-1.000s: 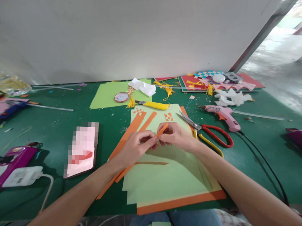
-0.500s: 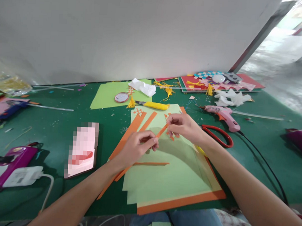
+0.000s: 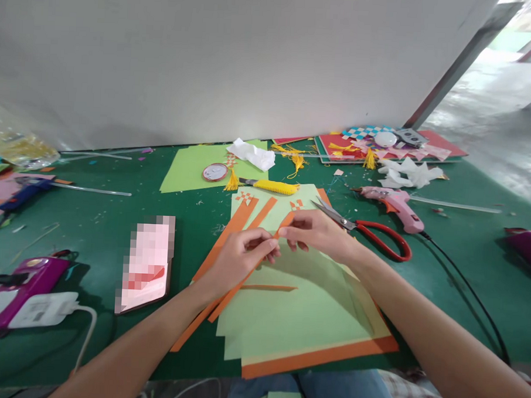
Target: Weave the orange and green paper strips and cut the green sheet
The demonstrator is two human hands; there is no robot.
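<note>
This looks like a craft workspace; a green tabletop (image 3: 89, 215) spans the frame, dotted with tiny paper scraps; light green paper sheets (image 3: 286, 323) and orange paper strips (image 3: 225, 238) lie at centre; a yellow utility knife (image 3: 275, 187) sits above them, with scissors (image 3: 356, 225) right of centre; a pink hot-glue gun (image 3: 388, 198) rests farther right; yellow tassels (image 3: 297, 160) lie upper centre; a plain pale wall (image 3: 210, 61) fills the top, with bare grey floor (image 3: 475, 114) at upper right.
</note>
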